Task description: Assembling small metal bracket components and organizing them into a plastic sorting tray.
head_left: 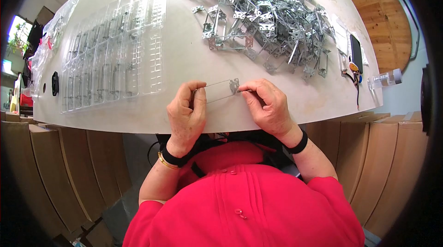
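Note:
A thin metal bracket frame (234,86), two slender rods joined by a small holed plate, is held just above the table near its front edge. My left hand (187,111) pinches its left end between thumb and fingers, hiding that end. At the plate on the other end, the thumb and fingertips of my right hand (271,108) are closed together, gripping the edge. Beyond both hands lies a large heap of similar metal bracket frames (270,21), tangled together. To the left, a clear plastic compartment tray (156,58) has metal frames lying in several of its slots.
On the right are a dark phone-like slab (356,53), a small tool with an orange part (353,67) and a clear cylinder (386,78) at the table's edge. A small black object (55,83) lies far left. Cardboard boxes (60,168) stand below the table on both sides.

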Motion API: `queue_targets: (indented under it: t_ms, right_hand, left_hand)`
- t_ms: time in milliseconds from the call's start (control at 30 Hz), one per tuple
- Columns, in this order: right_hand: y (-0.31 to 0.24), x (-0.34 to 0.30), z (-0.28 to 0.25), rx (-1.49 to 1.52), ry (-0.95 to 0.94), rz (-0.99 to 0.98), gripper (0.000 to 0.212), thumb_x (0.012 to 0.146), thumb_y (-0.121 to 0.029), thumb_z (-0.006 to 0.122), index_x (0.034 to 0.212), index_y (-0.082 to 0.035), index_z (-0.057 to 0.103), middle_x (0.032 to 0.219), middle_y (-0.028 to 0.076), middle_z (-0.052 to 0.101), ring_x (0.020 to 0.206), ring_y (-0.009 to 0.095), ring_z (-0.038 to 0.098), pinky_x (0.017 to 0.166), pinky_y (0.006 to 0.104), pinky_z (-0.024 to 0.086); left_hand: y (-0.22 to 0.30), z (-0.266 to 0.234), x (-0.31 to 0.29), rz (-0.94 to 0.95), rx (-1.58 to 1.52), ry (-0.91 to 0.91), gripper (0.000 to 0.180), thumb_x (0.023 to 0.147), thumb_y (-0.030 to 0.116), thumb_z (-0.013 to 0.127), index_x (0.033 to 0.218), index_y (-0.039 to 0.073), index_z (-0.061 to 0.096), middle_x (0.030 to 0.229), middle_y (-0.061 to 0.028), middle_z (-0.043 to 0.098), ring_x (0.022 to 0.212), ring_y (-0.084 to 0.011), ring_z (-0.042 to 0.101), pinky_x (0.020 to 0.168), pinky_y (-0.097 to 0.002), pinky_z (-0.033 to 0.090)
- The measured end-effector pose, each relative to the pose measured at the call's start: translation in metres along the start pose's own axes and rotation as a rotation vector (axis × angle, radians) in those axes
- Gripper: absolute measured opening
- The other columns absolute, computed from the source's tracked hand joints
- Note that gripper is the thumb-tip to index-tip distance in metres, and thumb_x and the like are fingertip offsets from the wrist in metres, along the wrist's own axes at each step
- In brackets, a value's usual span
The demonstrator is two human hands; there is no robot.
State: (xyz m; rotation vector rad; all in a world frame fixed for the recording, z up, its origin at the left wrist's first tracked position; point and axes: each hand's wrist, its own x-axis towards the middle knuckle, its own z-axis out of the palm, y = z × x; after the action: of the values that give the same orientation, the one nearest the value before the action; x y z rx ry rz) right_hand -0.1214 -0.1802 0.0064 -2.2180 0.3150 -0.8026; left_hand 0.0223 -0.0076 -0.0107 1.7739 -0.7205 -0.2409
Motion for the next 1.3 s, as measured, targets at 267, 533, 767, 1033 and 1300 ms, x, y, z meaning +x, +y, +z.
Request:
queue_targets:
  t_ms: [267,533,767,1033,1300]
  right_hand:
    - [0.0028,-0.0017,0.0039,-0.055,0.001,0.057,0.015,0.089,-0.002,0.081,0.100,-0.005,0.072,0.089,0.011,0.070,0.080,0.031,0.070,0.070,0.0403,0.055]
    - [0.0017,-0.0014,0.0046,-0.043,0.030,0.041,0.014,0.090,-0.001,0.079,0.101,-0.005,0.072,0.088,0.012,0.070,0.080,0.032,0.070,0.071,0.0406,0.055]
    - [0.0042,0.0000,0.0053,-0.018,0.055,-0.028,0.012,0.091,-0.002,0.080,0.100,-0.005,0.072,0.089,0.012,0.071,0.079,0.032,0.070,0.070,0.0410,0.055]
    - [0.0058,-0.0001,0.0041,-0.014,0.035,-0.032,0.014,0.091,-0.001,0.080,0.102,-0.005,0.073,0.091,0.012,0.072,0.081,0.032,0.070,0.073,0.0400,0.056]
    - [0.0038,-0.0003,0.0039,0.008,0.026,0.010,0.015,0.090,-0.001,0.081,0.103,-0.004,0.074,0.090,0.012,0.072,0.081,0.031,0.071,0.072,0.0392,0.056]
  left_hand:
    - [0.0000,0.0010,-0.0014,-0.023,-0.001,0.004,0.013,0.109,0.007,0.064,0.116,0.001,0.072,0.079,0.0050,0.061,0.068,-0.0025,0.053,0.059,-0.0219,0.043]
    - [-0.0017,-0.0002,-0.0015,-0.035,-0.019,-0.002,0.013,0.109,0.008,0.064,0.117,0.000,0.072,0.079,0.0052,0.061,0.068,-0.0027,0.053,0.059,-0.0219,0.043]
    - [0.0002,0.0031,-0.0004,-0.002,-0.024,0.003,0.013,0.110,0.007,0.063,0.116,-0.001,0.072,0.078,0.0057,0.060,0.067,-0.0023,0.051,0.059,-0.0216,0.042]
    - [-0.0001,0.0018,-0.0009,-0.010,-0.022,0.008,0.012,0.109,0.007,0.064,0.115,0.001,0.072,0.077,0.0061,0.059,0.067,-0.0021,0.051,0.058,-0.0220,0.041]
    - [-0.0017,0.0017,-0.0004,-0.001,-0.018,0.003,0.012,0.109,0.007,0.064,0.115,0.001,0.072,0.077,0.0062,0.058,0.067,-0.0022,0.050,0.059,-0.0217,0.041]
